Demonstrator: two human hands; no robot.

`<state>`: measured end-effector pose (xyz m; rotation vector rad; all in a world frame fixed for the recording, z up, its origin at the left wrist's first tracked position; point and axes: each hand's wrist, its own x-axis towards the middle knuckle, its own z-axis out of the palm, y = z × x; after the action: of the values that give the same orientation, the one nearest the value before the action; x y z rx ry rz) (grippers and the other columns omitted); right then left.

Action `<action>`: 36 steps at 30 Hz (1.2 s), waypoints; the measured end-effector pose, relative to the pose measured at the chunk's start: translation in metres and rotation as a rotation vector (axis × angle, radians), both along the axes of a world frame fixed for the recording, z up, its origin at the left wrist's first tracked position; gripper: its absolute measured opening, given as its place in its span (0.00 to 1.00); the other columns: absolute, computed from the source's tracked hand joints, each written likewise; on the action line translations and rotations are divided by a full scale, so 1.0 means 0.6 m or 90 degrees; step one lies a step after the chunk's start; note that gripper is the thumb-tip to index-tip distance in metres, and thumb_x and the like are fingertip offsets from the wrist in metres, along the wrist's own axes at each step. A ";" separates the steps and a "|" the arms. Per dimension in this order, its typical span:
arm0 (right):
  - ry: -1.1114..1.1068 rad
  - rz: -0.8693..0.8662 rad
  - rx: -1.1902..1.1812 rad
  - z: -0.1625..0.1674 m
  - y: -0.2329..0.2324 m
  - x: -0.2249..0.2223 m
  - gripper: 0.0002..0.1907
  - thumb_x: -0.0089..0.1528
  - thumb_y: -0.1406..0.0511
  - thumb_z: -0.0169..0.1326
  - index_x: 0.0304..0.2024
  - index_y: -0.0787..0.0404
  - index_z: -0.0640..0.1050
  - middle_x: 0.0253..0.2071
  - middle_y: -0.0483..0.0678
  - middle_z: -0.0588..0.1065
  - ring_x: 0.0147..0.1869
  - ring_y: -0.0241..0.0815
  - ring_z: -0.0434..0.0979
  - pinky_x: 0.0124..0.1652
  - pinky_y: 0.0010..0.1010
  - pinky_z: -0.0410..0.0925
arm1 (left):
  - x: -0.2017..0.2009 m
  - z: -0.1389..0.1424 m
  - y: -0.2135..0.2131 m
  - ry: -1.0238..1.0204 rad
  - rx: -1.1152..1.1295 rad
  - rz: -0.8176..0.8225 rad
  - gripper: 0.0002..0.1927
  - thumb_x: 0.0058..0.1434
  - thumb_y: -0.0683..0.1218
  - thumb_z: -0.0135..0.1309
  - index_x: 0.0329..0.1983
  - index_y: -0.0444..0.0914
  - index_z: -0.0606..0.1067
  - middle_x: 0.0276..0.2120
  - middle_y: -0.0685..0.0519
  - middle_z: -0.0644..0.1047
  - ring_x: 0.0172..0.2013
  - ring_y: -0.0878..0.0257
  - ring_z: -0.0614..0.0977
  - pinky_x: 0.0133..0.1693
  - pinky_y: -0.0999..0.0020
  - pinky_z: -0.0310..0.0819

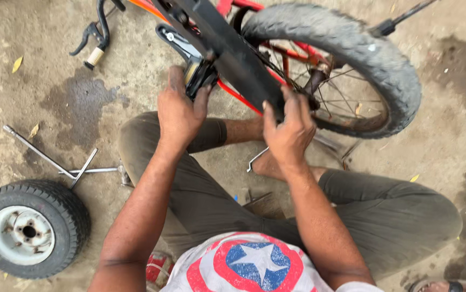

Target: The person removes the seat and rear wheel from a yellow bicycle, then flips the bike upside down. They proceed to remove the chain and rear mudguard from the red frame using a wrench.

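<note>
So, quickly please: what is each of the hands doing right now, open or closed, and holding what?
Left hand: closed on the pedal.
Right hand: closed on the edge of the black chain guard.

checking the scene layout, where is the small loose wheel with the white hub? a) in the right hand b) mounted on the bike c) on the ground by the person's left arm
c: the small loose wheel lies flat on the ground beside the left arm, touched by neither hand.
</note>
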<state>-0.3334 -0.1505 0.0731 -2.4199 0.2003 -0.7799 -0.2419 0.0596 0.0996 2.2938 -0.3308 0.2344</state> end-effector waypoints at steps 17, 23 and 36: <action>-0.004 0.052 0.060 -0.058 -0.007 -0.013 0.25 0.62 0.69 0.67 0.59 0.66 0.74 0.52 0.56 0.77 0.54 0.51 0.83 0.50 0.37 0.78 | 0.182 0.004 0.182 -0.185 0.139 0.009 0.16 0.66 0.44 0.69 0.47 0.29 0.77 0.36 0.44 0.81 0.34 0.57 0.83 0.36 0.63 0.77; -0.014 0.050 0.069 -0.057 -0.010 -0.013 0.24 0.61 0.69 0.67 0.58 0.66 0.74 0.51 0.57 0.77 0.53 0.52 0.83 0.49 0.38 0.78 | 0.037 -0.028 0.055 0.007 0.149 -0.076 0.17 0.62 0.43 0.68 0.38 0.29 0.71 0.26 0.39 0.76 0.27 0.48 0.77 0.32 0.54 0.71; 0.019 0.043 0.092 -0.051 -0.016 -0.011 0.24 0.61 0.68 0.67 0.57 0.66 0.75 0.50 0.56 0.79 0.52 0.51 0.84 0.48 0.36 0.78 | 0.049 0.064 0.047 0.184 -0.082 -0.109 0.10 0.80 0.44 0.55 0.50 0.31 0.79 0.29 0.53 0.78 0.34 0.71 0.76 0.37 0.74 0.70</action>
<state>-0.3399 -0.1600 0.0424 -2.2906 0.1788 -0.6751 -0.2123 0.0879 0.1380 2.1215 -0.3492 -0.1566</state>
